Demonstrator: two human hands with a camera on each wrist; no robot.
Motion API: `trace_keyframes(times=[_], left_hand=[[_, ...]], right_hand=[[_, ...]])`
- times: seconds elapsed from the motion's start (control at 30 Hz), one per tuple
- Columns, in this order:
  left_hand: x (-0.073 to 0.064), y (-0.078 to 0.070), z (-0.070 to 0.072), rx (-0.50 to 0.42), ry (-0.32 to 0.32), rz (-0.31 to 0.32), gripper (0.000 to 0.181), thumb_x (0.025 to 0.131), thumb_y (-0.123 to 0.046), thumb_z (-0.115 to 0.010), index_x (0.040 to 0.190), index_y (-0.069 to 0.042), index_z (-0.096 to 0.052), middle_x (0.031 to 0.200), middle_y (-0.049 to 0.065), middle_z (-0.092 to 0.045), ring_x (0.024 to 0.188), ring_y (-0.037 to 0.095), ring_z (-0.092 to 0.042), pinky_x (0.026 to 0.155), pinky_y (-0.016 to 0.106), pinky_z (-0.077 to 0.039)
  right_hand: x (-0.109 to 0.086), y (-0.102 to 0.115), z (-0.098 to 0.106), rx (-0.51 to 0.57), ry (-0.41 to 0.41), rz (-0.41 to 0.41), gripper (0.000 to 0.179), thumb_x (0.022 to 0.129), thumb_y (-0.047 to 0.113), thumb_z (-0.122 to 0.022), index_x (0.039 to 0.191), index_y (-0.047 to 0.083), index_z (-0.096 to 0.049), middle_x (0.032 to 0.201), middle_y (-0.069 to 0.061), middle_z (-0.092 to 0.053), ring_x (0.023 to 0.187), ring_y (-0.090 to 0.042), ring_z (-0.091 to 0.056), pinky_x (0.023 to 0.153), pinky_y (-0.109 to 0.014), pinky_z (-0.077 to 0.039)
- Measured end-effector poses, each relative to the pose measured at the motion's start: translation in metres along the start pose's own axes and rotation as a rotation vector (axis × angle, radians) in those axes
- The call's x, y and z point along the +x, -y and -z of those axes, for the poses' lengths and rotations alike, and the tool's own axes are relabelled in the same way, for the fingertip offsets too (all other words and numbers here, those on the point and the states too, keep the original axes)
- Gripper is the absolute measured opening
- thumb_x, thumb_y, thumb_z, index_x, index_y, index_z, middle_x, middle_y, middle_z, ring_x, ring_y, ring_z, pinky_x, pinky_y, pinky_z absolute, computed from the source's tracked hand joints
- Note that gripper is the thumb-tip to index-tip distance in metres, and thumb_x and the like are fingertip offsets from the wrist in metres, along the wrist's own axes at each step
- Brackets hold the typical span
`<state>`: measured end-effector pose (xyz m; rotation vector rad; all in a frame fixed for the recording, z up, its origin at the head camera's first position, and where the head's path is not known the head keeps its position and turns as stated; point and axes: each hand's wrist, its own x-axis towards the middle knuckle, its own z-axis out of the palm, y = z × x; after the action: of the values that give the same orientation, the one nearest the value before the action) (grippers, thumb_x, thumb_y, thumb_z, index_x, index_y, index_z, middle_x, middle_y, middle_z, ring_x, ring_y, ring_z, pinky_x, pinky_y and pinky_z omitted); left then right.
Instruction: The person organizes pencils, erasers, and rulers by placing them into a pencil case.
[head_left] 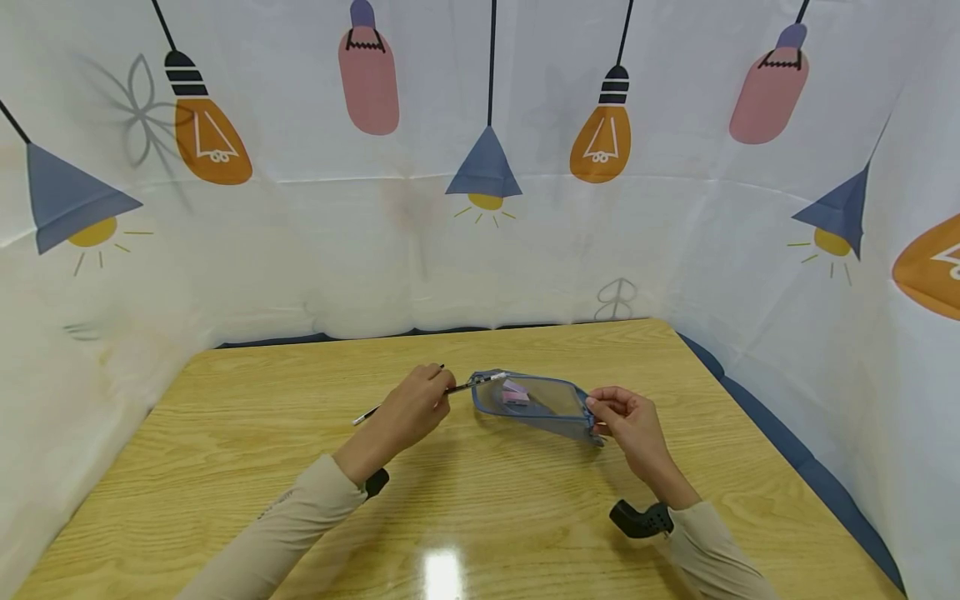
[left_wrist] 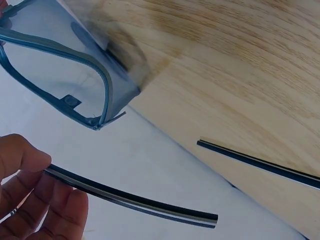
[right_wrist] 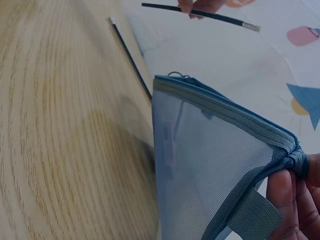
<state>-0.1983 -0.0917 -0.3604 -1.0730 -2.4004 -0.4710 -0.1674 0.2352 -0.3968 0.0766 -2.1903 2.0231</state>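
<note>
My left hand (head_left: 411, 410) pinches a dark pencil (head_left: 477, 382) between thumb and fingers, its pale end over the pouch's left end in the head view. In the left wrist view the same pencil (left_wrist: 135, 199) points away from the fingertips. The blue mesh zip pouch (head_left: 558, 423) has its top open. My right hand (head_left: 632, 427) grips the pouch's right corner, by the zip end and a small fabric tab (right_wrist: 255, 215). Inside the pouch lie small pink and lilac blocks (head_left: 515, 397), seen faintly through the mesh in the right wrist view.
A second dark pencil (head_left: 366, 415) lies on the wooden table (head_left: 247, 467), beyond the left hand and partly hidden by it. White curtains (head_left: 360, 250) printed with lamps stand round the table's back and sides. Both wrists wear black bands (head_left: 641, 520).
</note>
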Motion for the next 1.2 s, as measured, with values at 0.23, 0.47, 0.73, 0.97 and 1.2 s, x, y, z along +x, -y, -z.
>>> trace_keyframes(times=[0.23,0.47,0.73,0.97,1.2], left_hand=[[-0.0003,-0.002,0.0,0.02,-0.024,-0.014,0.015,0.08,0.01,-0.067,0.089,-0.002,-0.065,0.082,0.005,-0.059,0.077,0.021,-0.056,0.059,0.027,-0.047],[0.0004,-0.0028,-0.0012,0.067,-0.034,-0.031,0.012,0.083,0.005,-0.072,0.089,-0.003,-0.066,0.082,0.004,-0.059,0.076,0.02,-0.057,0.061,0.027,-0.05],[0.0006,-0.005,-0.0011,0.154,-0.047,-0.092,0.013,0.084,0.001,-0.073,0.092,-0.002,-0.064,0.084,0.007,-0.058,0.077,0.02,-0.059,0.06,0.025,-0.05],[0.003,-0.0088,0.0012,0.181,-0.049,-0.125,0.015,0.083,-0.001,-0.075,0.094,-0.002,-0.065,0.087,0.007,-0.061,0.079,0.019,-0.06,0.067,0.026,-0.052],[0.0042,-0.0082,-0.0006,0.126,-0.102,-0.164,0.015,0.083,0.0,-0.075,0.093,-0.002,-0.066,0.087,0.006,-0.062,0.077,0.018,-0.06,0.065,0.026,-0.051]], right_hand=[[-0.0004,-0.0002,-0.0003,0.0,-0.003,-0.009,0.023,0.093,0.005,-0.065,0.103,-0.015,-0.06,0.078,-0.006,-0.064,0.066,-0.013,-0.063,0.062,-0.029,-0.055],[-0.001,-0.0002,-0.0012,0.008,-0.007,-0.016,0.022,0.093,0.005,-0.065,0.102,-0.014,-0.06,0.077,-0.005,-0.064,0.066,-0.013,-0.062,0.061,-0.029,-0.055],[-0.0014,-0.0004,-0.0015,0.01,-0.004,-0.014,0.022,0.093,0.005,-0.065,0.102,-0.014,-0.06,0.078,-0.006,-0.064,0.067,-0.013,-0.063,0.061,-0.028,-0.055],[-0.0017,-0.0006,-0.0017,0.005,-0.009,-0.019,0.022,0.093,0.005,-0.065,0.103,-0.014,-0.06,0.078,-0.006,-0.064,0.066,-0.013,-0.063,0.061,-0.028,-0.055],[-0.0016,0.0002,-0.0024,-0.001,-0.008,-0.033,0.021,0.093,0.005,-0.065,0.104,-0.013,-0.06,0.08,-0.008,-0.064,0.066,-0.014,-0.063,0.062,-0.029,-0.055]])
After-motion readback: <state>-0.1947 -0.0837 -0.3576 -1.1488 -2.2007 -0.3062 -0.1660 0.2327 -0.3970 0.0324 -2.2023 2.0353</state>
